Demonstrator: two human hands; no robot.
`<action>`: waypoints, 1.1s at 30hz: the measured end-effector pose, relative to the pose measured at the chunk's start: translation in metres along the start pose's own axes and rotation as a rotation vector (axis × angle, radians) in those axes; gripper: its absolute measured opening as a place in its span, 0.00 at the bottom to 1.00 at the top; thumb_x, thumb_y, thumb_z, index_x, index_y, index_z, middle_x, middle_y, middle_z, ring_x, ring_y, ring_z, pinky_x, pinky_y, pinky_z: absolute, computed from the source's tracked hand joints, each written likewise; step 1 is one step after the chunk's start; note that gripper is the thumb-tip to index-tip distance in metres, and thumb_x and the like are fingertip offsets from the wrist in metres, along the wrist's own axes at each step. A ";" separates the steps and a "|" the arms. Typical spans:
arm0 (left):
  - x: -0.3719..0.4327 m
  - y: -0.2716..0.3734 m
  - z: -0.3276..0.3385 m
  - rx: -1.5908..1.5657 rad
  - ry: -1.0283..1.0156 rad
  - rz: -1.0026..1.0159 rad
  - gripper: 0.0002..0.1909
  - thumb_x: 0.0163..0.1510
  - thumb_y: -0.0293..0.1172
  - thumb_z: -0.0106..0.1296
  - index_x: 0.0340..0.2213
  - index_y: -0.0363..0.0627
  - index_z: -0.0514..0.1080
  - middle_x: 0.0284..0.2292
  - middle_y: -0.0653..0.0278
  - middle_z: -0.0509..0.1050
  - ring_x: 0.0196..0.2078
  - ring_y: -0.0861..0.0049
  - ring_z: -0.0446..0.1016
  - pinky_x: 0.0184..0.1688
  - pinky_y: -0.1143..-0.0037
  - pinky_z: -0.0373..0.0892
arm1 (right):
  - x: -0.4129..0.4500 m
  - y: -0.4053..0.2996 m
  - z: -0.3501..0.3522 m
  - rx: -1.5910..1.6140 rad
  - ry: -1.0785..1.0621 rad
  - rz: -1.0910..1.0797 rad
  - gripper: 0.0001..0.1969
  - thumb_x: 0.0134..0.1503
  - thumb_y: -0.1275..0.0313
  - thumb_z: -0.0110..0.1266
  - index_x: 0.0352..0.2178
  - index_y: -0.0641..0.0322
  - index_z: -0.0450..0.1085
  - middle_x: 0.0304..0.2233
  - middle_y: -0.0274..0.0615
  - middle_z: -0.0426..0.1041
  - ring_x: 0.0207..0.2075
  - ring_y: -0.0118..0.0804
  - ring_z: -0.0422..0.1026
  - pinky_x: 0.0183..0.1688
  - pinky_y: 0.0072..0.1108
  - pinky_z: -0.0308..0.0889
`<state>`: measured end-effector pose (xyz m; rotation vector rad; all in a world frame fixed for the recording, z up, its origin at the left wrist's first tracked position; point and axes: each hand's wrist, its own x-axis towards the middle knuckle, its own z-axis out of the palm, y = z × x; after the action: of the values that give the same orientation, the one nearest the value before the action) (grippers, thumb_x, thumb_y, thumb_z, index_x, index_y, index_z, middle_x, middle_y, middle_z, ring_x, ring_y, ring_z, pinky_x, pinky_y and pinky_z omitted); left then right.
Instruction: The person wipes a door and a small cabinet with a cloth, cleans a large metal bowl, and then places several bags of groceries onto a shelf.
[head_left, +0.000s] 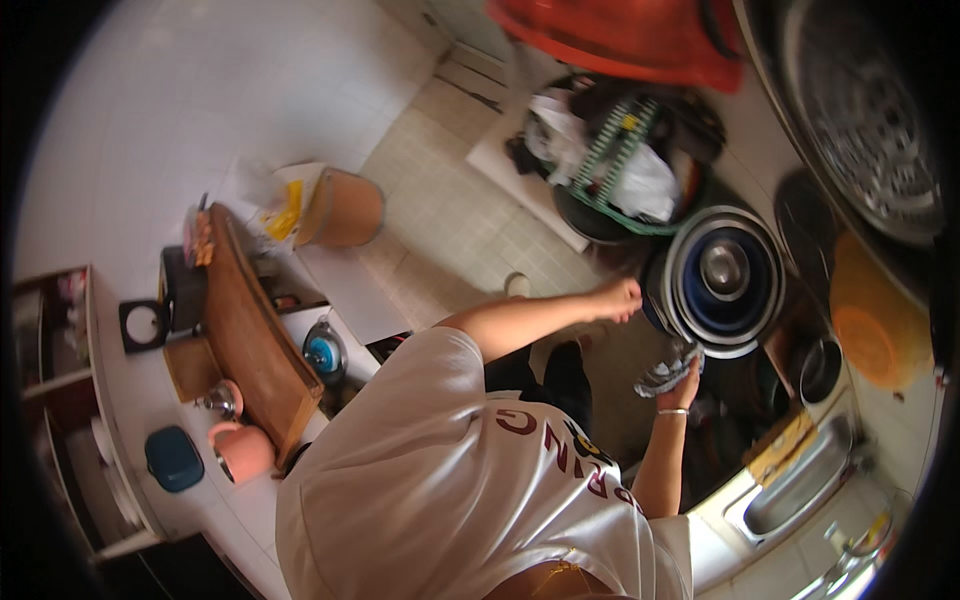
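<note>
My left hand (616, 300) reaches across from the left with its fingers curled. It is at the left edge of a stack of nested round metal bowls (766, 300); whether it grips a rim there is hidden. Inside the stack are a dark blue bowl (697, 292) and a small steel bowl (724, 270). Just below the stack, my right hand (684, 386), with a bangle on the wrist, holds a crumpled, shiny silver-grey sheet (664, 377), foil or thin plastic. The sheet's upper end is close to the outer rim.
Beyond the bowls stands a green-handled basket (600, 180) with white bags. An orange-red container (622, 37) and large metal vessel (862, 112) crowd the top right. A steel sink (799, 480) lies lower right. A wooden ledge (255, 322) and pink kettle-like vessel (244, 452) stand left.
</note>
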<state>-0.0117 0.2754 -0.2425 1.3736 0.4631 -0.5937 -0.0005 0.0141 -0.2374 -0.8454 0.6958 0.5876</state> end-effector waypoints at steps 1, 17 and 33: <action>-0.025 -0.002 -0.006 0.032 -0.047 0.006 0.19 0.56 0.37 0.49 0.45 0.38 0.63 0.25 0.64 0.71 0.23 0.78 0.72 0.25 0.79 0.70 | -0.001 0.005 0.011 -0.037 0.009 -0.014 0.18 0.63 0.62 0.40 0.46 0.63 0.66 0.43 0.41 0.72 0.43 0.39 0.72 0.46 0.31 0.68; -0.366 -0.039 -0.290 0.280 0.492 0.398 0.16 0.54 0.32 0.49 0.45 0.40 0.67 0.35 0.59 0.73 0.36 0.74 0.72 0.40 0.74 0.68 | -0.022 0.254 0.321 -0.653 -0.231 0.051 0.13 0.60 0.61 0.46 0.32 0.59 0.70 0.25 0.38 0.75 0.22 0.36 0.73 0.24 0.28 0.70; -0.523 -0.037 -0.448 -0.129 1.156 0.512 0.15 0.54 0.26 0.49 0.45 0.39 0.67 0.37 0.62 0.72 0.41 0.79 0.71 0.42 0.77 0.68 | -0.072 0.447 0.626 -1.068 -1.111 0.108 0.14 0.52 0.81 0.39 0.40 0.66 0.66 0.34 0.39 0.70 0.34 0.31 0.69 0.38 0.21 0.67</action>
<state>-0.4225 0.7777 -0.0091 1.5314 0.9875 0.7094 -0.1662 0.7549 -0.0945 -1.2398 -0.6841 1.4086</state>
